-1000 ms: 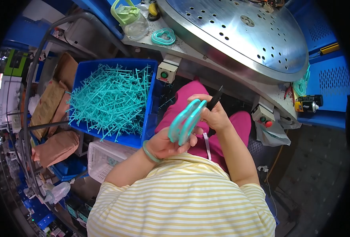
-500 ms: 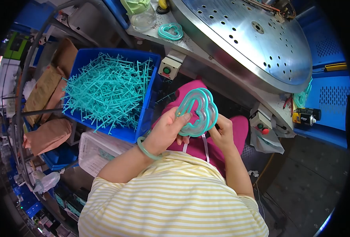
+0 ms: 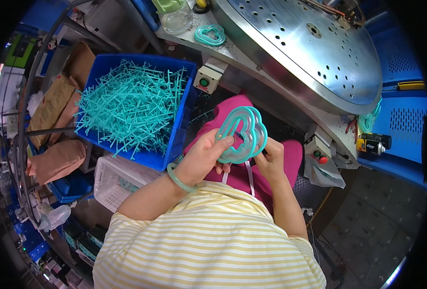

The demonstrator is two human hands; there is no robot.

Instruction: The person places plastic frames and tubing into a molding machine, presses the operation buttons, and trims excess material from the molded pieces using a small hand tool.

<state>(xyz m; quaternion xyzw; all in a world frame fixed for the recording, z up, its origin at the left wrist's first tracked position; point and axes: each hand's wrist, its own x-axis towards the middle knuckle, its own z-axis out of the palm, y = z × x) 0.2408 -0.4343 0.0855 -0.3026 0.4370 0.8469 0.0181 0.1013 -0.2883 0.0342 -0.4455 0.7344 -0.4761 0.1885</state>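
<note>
The left hand (image 3: pixel 203 156) is clamped on a pair of turquoise cloud-shaped frames (image 3: pixel 246 149), with its thumb lying on the near face. The two frames stand tilted, one behind the other and slightly displaced. They are held in the air above the pink trousers (image 3: pixel 232 103), before the front edge of the bench (image 3: pixel 232 54).

The right hand (image 3: pixel 270 160) has its fingers bent, at the right edge of the frames; I cannot tell whether these fingers grip a frame or some other thing behind it.

On the bench, near its left corner, lies a similar turquoise piece (image 3: pixel 210 35), close to a clear jar with a green lid (image 3: pixel 176 20). A large round metal plate with holes (image 3: pixel 300 48) takes most of the bench. A box with a green button (image 3: pixel 207 78) sits under the front edge. To the left, a blue bin (image 3: pixel 180 120) is filled with thin turquoise sticks (image 3: pixel 131 106).
</note>
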